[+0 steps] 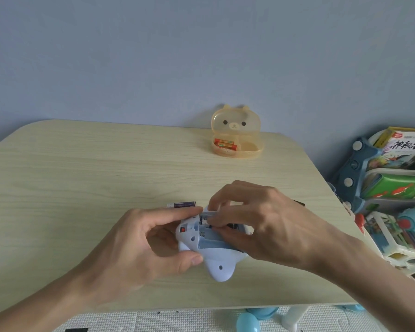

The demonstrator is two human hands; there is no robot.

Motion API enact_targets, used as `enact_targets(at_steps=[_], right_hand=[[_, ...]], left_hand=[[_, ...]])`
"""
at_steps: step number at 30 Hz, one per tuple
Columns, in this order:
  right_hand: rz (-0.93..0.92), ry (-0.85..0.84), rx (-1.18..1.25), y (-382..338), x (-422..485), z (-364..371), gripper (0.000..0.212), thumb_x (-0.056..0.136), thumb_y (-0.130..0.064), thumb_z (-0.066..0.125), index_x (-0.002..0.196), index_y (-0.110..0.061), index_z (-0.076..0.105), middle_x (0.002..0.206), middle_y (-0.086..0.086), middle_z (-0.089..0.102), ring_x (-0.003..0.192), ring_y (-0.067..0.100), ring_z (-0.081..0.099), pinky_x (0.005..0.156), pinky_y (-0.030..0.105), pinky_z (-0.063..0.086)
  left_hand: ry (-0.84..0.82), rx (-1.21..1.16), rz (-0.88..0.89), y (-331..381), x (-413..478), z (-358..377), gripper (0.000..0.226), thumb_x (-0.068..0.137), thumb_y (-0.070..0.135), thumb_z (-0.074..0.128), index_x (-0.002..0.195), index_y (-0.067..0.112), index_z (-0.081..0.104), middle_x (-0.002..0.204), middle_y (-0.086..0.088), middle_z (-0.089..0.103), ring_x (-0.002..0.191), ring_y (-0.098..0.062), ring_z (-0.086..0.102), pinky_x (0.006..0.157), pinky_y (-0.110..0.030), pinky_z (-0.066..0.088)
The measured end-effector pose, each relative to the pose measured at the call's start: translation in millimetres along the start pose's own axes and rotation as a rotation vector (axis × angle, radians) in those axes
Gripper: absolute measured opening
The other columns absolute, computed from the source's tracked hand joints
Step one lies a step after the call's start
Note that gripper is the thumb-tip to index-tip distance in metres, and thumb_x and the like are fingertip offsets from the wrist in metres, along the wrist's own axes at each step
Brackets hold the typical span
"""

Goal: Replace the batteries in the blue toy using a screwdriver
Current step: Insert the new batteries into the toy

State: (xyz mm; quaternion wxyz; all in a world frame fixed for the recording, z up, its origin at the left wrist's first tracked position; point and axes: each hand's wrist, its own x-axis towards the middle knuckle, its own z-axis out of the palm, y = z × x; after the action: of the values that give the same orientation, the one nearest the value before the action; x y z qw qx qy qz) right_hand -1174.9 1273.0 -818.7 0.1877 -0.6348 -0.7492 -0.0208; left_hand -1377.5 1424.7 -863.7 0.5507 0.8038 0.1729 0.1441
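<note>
The pale blue toy [216,259] lies upside down on the wooden table [82,178], its battery compartment [209,233] uncovered. My left hand [139,245] grips the toy's left side, thumb on its near edge. My right hand [256,219] reaches in from the right, its fingertips pinching a battery [207,214] at the far end of the compartment. A purple and white battery [182,204] lies on the table just beyond the toy. A dark tip, possibly the screwdriver [298,202], pokes out behind my right hand.
An orange bear-shaped box [235,135] stands open at the table's far edge, two orange batteries [225,144] inside. A shelf of books and toys [393,192] stands to the right of the table. Blue balls [248,324] lie on the floor mat below.
</note>
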Motion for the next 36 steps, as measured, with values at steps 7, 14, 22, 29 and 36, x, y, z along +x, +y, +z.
enact_targets(at_steps=[7,14,22,29,36], right_hand=[[0.012,-0.092,-0.032,-2.6,-3.6,-7.8,0.020,0.101,-0.026,0.060,0.108,-0.024,0.079,0.121,-0.006,0.069,0.097,0.018,0.065,0.069,0.041,0.057],[0.159,-0.058,0.264,8.7,17.7,-22.7,0.011,0.097,-0.021,0.074,0.104,-0.022,0.083,0.107,-0.010,0.079,0.093,0.005,0.073,0.080,0.029,0.060],[0.217,-0.340,0.135,15.7,100.1,-20.0,0.014,0.094,-0.028,0.078,0.108,-0.027,0.081,0.077,-0.027,0.065,0.076,-0.014,0.064,0.072,0.004,0.047],[0.181,-0.538,0.083,6.8,128.8,9.2,0.020,0.092,-0.028,0.079,0.112,-0.024,0.079,0.104,-0.011,0.079,0.099,0.010,0.072,0.087,0.032,0.059],[0.149,-0.546,0.052,8.2,130.8,15.8,0.020,0.094,-0.021,0.076,0.114,-0.022,0.077,0.099,-0.010,0.077,0.095,0.013,0.073,0.088,0.037,0.062]], left_hand=[[0.003,-0.011,0.008,-3.1,-0.5,-0.8,0.062,0.070,0.030,0.093,0.128,0.041,0.075,0.118,0.008,0.084,0.112,-0.015,0.079,0.101,-0.029,0.060],[0.003,0.019,0.004,-1.7,-3.3,-0.5,0.064,0.070,0.010,0.098,0.127,0.033,0.078,0.115,0.012,0.085,0.111,-0.008,0.079,0.096,-0.017,0.058],[0.007,0.027,0.051,5.3,-4.2,-0.2,0.064,0.067,0.019,0.097,0.126,0.039,0.078,0.117,0.014,0.084,0.115,-0.005,0.077,0.098,-0.010,0.053],[0.010,0.003,0.073,15.4,-5.0,-0.5,0.061,0.068,0.029,0.094,0.116,0.061,0.074,0.116,0.018,0.083,0.114,-0.004,0.076,0.098,-0.008,0.051],[0.008,0.010,0.067,12.2,-4.8,0.0,0.066,0.068,0.026,0.095,0.123,0.056,0.072,0.115,0.019,0.083,0.112,0.000,0.076,0.097,-0.009,0.053]])
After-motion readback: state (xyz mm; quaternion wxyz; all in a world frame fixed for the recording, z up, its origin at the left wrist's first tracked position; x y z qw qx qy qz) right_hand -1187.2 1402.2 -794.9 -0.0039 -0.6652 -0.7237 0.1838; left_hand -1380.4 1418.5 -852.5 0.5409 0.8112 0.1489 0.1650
